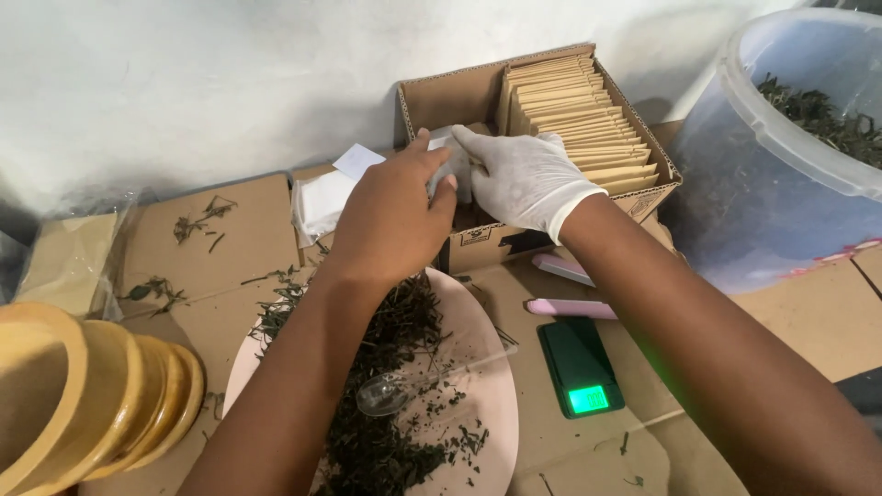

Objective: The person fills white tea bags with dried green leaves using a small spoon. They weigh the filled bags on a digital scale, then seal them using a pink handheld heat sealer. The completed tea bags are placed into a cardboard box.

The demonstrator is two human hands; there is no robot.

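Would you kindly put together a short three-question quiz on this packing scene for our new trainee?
1. True or false: the right hand wears a white glove.
2. What do the left hand and right hand hold between them: A) the clear spoon, B) a small white sachet, C) the pink plate?
3. What fills the cardboard box in a row?

Key: 1 true. 2 B. 3 brown paper envelopes.

Before your hands stands an open brown corrugated cardboard box [478, 96], its right part packed with upright tan paper envelopes [579, 115]. You have a small dark pocket scale with a glowing green screen [588, 398] right of the plate. White paper sachets [322, 202] lie left of the box.
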